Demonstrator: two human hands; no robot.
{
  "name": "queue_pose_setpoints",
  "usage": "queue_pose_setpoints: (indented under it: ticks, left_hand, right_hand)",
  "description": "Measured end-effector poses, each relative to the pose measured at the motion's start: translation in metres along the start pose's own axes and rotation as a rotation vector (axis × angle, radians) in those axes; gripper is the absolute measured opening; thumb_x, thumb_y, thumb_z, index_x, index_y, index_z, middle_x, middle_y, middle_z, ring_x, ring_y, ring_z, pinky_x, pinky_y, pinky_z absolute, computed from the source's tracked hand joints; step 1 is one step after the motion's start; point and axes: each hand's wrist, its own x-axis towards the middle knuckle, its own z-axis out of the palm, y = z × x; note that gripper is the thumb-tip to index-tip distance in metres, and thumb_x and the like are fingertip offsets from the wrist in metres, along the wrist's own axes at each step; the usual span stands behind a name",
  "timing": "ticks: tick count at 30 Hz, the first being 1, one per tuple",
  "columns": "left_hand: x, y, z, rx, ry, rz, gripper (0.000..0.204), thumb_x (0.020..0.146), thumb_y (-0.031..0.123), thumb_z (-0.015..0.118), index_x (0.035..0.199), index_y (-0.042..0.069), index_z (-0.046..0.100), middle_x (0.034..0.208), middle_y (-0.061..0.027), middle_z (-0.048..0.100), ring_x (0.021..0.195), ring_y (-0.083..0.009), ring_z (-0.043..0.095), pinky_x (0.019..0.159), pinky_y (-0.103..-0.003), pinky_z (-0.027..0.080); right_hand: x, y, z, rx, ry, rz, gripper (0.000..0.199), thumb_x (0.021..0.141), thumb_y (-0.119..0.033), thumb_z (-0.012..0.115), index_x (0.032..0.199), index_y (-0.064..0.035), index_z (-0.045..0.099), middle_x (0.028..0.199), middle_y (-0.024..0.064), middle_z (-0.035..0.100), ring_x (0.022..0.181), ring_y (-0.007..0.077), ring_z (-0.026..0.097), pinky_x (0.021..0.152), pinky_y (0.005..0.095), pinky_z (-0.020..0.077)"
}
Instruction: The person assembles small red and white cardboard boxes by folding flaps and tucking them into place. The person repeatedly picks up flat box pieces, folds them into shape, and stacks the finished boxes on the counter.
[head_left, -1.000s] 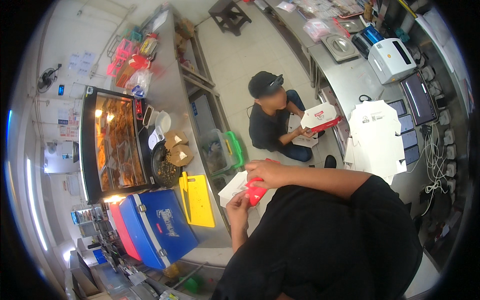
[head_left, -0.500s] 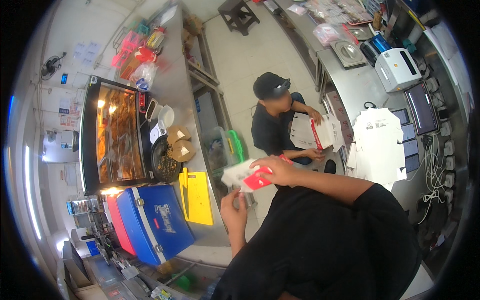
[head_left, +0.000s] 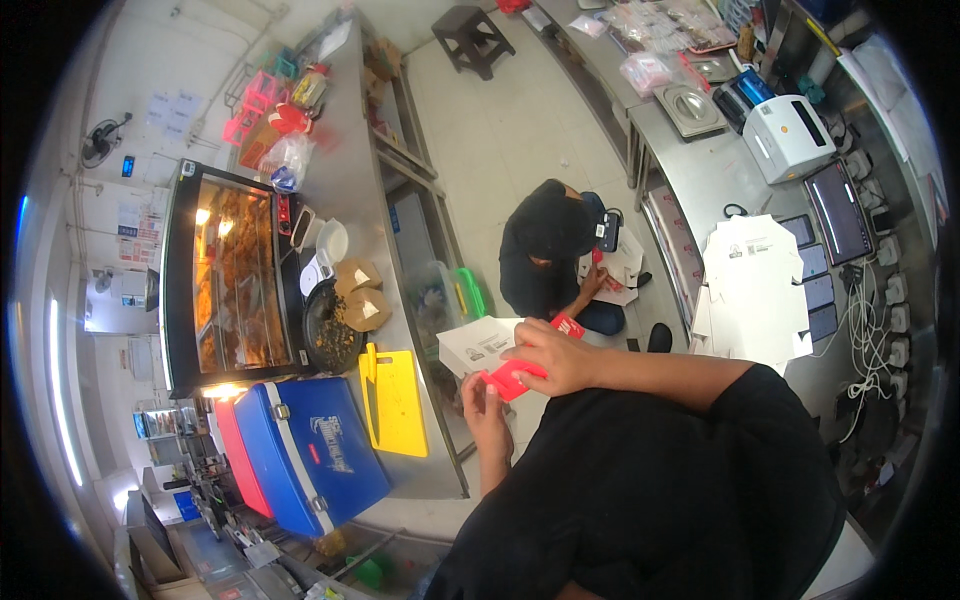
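Observation:
A partly folded white and red cardboard box (head_left: 478,342) is held in front of me, with a white flap standing out at its far left. My right hand (head_left: 556,357) grips it from above, fingers bent over the red side. At its near left corner, my left hand (head_left: 487,418) pinches the red edge between thumb and fingers. Part of the box is hidden behind my right hand. Flat white box blanks (head_left: 757,285) lie stacked on the counter to my right.
A co-worker (head_left: 550,240) crouches on the floor ahead, handling another white and red box. On the left counter are a yellow cutting board (head_left: 400,405) with a knife, a blue cooler box (head_left: 325,445), a black pan (head_left: 332,335) and a lit food warmer (head_left: 235,275). A printer (head_left: 790,138) stands right.
My left hand has moved up and right onto the box's red edge. The box has turned, showing more of its white flap. The co-worker has bent lower, head down, their box farther back.

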Motion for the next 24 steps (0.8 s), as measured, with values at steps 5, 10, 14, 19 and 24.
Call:
queue_pose_setpoints:
  ticks: [5,10,14,19,24]
  left_hand:
    - [0.0,0.004,0.005,0.227,-0.057,0.092,0.033,0.093,0.001,0.076,0.124,0.003,0.066,0.135,-0.0085,0.045,0.129,-0.0237,0.054,0.107,-0.038,0.05]
    - [-0.004,-0.004,0.021,0.201,0.145,0.257,0.031,0.093,-0.002,0.076,0.123,-0.001,0.067,0.13,-0.0095,0.046,0.128,-0.0243,0.054,0.109,-0.038,0.048]
    - [0.001,-0.028,0.02,0.139,0.338,0.262,0.029,0.096,0.001,0.075,0.123,-0.003,0.067,0.13,-0.0083,0.047,0.125,-0.0222,0.055,0.109,-0.036,0.044]
    - [-0.015,-0.026,0.023,0.174,0.124,0.216,0.04,0.096,0.004,0.075,0.134,-0.004,0.065,0.136,-0.0118,0.047,0.125,-0.0218,0.055,0.11,-0.035,0.043]
    - [-0.012,-0.024,0.019,0.322,-0.015,0.27,0.038,0.104,0.014,0.067,0.137,-0.004,0.061,0.138,-0.0148,0.054,0.127,-0.0225,0.055,0.108,-0.038,0.045]
  right_hand:
    - [0.004,-0.012,0.003,0.052,-0.035,-0.057,0.029,0.087,-0.016,0.071,0.113,-0.0026,0.07,0.096,0.0143,0.052,0.092,0.0333,0.054,0.081,0.0443,0.0458]
    - [0.001,-0.012,0.001,0.092,-0.011,-0.043,0.026,0.086,-0.014,0.07,0.111,-0.0035,0.071,0.094,0.015,0.053,0.091,0.0344,0.055,0.08,0.0449,0.047]
    - [0.0,-0.011,0.003,0.096,0.003,-0.056,0.027,0.086,-0.012,0.07,0.112,-0.0039,0.071,0.094,0.0151,0.053,0.091,0.0337,0.056,0.079,0.0437,0.0477]
    - [-0.003,-0.009,0.002,0.144,0.023,-0.041,0.029,0.087,-0.011,0.071,0.115,-0.0031,0.072,0.093,0.0135,0.053,0.088,0.0308,0.056,0.076,0.0409,0.0476]
    - [-0.001,-0.005,0.007,0.181,0.078,0.007,0.024,0.088,-0.011,0.073,0.111,-0.0032,0.075,0.092,0.0112,0.054,0.085,0.0262,0.057,0.073,0.0371,0.0479]
